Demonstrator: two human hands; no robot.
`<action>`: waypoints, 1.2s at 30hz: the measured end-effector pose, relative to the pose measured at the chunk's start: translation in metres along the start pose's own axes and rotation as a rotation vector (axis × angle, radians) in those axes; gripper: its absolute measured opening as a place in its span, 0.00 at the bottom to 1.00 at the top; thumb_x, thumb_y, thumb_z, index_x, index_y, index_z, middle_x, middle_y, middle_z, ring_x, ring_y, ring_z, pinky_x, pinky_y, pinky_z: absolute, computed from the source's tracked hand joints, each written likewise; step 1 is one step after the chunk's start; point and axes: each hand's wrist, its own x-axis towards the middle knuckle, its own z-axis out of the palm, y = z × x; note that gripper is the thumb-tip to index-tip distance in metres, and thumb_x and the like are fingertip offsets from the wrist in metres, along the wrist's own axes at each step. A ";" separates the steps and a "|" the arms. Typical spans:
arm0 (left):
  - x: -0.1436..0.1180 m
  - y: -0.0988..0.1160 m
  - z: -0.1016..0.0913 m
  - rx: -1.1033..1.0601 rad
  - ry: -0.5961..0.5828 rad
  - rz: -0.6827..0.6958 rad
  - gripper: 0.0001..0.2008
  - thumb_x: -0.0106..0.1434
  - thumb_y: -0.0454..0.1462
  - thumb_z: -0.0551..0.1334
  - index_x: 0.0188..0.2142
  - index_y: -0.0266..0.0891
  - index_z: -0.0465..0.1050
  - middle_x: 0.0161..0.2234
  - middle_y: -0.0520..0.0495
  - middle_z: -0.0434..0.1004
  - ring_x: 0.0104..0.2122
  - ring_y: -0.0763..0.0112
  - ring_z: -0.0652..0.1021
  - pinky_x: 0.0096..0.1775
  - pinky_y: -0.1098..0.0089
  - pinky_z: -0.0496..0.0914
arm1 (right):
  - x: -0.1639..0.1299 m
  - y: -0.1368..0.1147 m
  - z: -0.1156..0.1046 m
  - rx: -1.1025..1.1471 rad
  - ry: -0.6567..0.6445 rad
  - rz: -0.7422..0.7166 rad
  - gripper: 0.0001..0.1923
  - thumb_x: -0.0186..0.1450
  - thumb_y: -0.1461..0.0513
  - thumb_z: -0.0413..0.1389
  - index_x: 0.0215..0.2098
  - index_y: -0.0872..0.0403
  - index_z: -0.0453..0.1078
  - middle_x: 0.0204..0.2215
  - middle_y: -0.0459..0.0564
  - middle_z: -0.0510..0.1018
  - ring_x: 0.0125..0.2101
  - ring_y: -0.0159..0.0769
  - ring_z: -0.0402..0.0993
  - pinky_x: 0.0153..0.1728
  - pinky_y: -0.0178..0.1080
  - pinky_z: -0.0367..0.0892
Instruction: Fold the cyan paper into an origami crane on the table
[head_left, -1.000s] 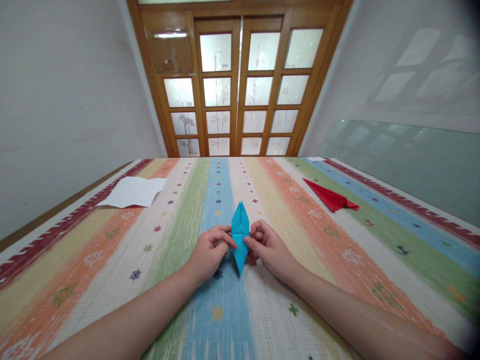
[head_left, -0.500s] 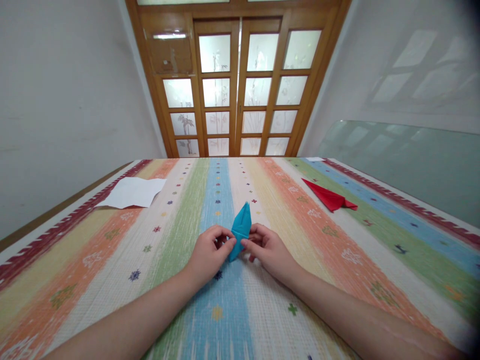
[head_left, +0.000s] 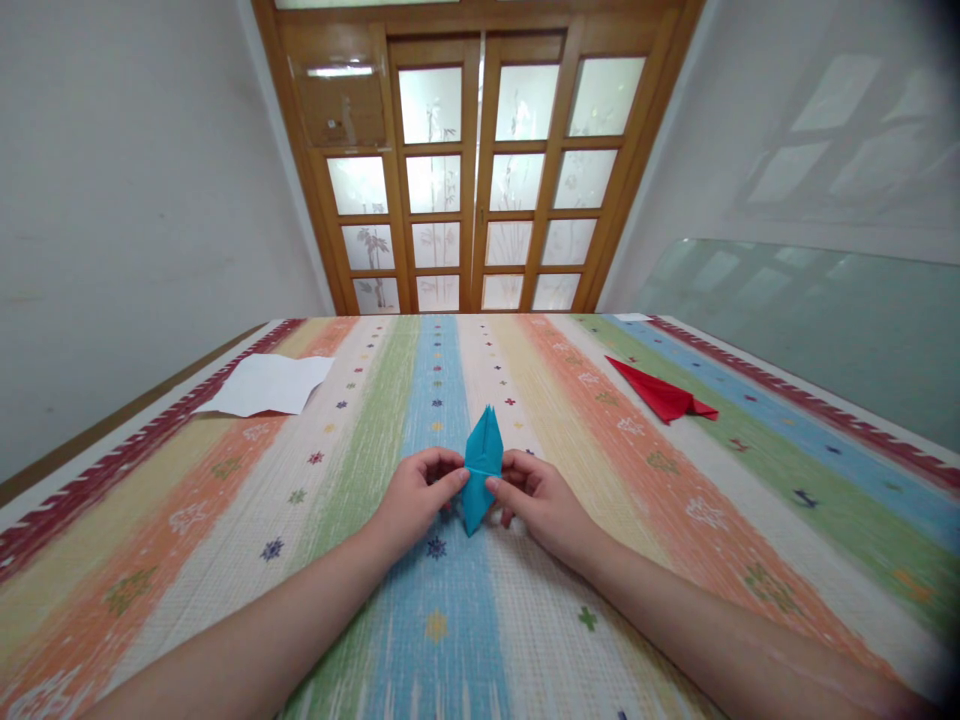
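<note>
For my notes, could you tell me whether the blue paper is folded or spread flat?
Folded: the blue paper is a narrow pointed shape with creases, pinched between left hand and right hand.

Striped cloth-covered table (head_left: 225, 520): white paper (head_left: 266, 385) far left, red folded paper (head_left: 660, 395) right.

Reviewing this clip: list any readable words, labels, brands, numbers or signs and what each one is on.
None: no readable text in view.
Blue folded paper, pinched by the left hand and right hand: plain.
Red folded paper and white sheet: no print visible.
Striped tablecloth: only small woven motifs, no letters.
Door panes: frosted plant pattern only.
</note>
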 end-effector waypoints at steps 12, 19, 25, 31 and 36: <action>0.000 -0.002 0.000 0.028 -0.034 -0.002 0.14 0.55 0.46 0.70 0.33 0.36 0.79 0.28 0.47 0.76 0.24 0.74 0.71 0.27 0.73 0.65 | -0.003 0.003 0.001 -0.052 0.032 -0.025 0.14 0.65 0.52 0.61 0.34 0.53 0.68 0.25 0.45 0.76 0.24 0.31 0.72 0.21 0.33 0.68; -0.001 -0.003 0.000 0.009 -0.034 -0.008 0.11 0.56 0.43 0.69 0.28 0.37 0.76 0.25 0.50 0.72 0.23 0.75 0.69 0.26 0.73 0.63 | -0.003 0.004 0.002 -0.097 0.000 -0.031 0.13 0.65 0.53 0.62 0.35 0.54 0.69 0.27 0.45 0.75 0.25 0.31 0.71 0.22 0.33 0.69; -0.003 -0.001 0.001 0.106 0.006 0.089 0.13 0.58 0.40 0.68 0.41 0.38 0.74 0.36 0.47 0.75 0.33 0.70 0.74 0.33 0.71 0.68 | -0.004 0.002 0.002 -0.126 0.026 -0.051 0.13 0.63 0.53 0.63 0.34 0.54 0.69 0.26 0.44 0.73 0.24 0.31 0.70 0.22 0.34 0.68; -0.004 -0.004 0.002 0.148 0.128 0.129 0.14 0.57 0.39 0.70 0.31 0.40 0.64 0.29 0.55 0.66 0.27 0.75 0.69 0.29 0.74 0.65 | -0.004 0.003 0.001 -0.177 0.024 -0.067 0.12 0.63 0.54 0.64 0.36 0.54 0.72 0.29 0.45 0.74 0.27 0.31 0.71 0.25 0.34 0.69; -0.012 0.004 0.005 0.245 0.117 0.185 0.05 0.60 0.37 0.67 0.32 0.39 0.72 0.30 0.51 0.72 0.30 0.72 0.73 0.32 0.72 0.68 | -0.005 0.001 0.001 -0.157 0.010 -0.088 0.12 0.61 0.55 0.66 0.38 0.54 0.73 0.31 0.47 0.76 0.29 0.32 0.72 0.27 0.35 0.70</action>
